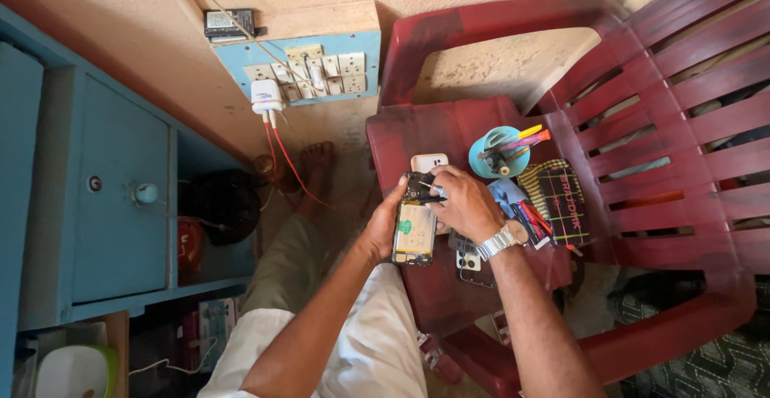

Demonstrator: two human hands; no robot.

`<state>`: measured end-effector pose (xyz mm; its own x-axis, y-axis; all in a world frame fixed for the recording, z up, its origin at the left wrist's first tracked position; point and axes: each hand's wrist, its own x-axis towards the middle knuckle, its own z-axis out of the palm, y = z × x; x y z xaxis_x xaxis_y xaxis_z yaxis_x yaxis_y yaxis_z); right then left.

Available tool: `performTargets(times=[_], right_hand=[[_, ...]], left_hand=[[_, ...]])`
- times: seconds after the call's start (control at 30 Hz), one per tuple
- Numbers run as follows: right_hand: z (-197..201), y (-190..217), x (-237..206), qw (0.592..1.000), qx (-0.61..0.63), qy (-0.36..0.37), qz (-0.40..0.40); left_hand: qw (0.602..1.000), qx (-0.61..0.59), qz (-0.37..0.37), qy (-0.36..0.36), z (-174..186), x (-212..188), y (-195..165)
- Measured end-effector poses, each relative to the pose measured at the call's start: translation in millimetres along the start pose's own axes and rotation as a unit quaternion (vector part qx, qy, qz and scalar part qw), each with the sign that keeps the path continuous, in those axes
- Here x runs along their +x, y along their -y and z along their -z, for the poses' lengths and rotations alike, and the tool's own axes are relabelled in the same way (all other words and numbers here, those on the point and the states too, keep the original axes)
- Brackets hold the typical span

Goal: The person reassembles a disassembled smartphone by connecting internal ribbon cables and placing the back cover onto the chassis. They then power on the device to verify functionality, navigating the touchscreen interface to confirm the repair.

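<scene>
Dark red plastic chair (682, 109) serves as the bench. Left hand (383, 223) comes in from below, fingers curled round the left edge of an opened phone (415, 233), holding it upright over the chair seat with its insides facing up. Right hand (465, 203), steel watch (497, 242) on the wrist, arches over the phone's top end, thumb and forefinger pinched on a small dark tool (428, 192) pressed to the upper part. White phone (428, 161) lies just beyond. Teal cup (491, 165) of coloured tools stands near the right hand; a black pouch (560, 199) with striped edging lies beside it. Blue socket board (309, 67) on the wall carries a white charger (265, 95) with red leads.
</scene>
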<state>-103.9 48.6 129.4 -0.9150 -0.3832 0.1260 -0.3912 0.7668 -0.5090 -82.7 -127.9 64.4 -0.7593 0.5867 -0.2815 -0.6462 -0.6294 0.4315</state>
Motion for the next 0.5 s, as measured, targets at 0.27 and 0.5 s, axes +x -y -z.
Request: performTargets(times=[0.27, 0.5], right_hand=[[0, 23, 35, 0.999, 0.008, 0.003, -0.035], [-5, 32, 55, 0.996, -0.034, -0.004, -0.086]], left_hand=[[1.000, -0.004, -0.002, 0.003, 9, 1, -42], [0.999, 0.022, -0.040, 0.019, 51, -34, -94]])
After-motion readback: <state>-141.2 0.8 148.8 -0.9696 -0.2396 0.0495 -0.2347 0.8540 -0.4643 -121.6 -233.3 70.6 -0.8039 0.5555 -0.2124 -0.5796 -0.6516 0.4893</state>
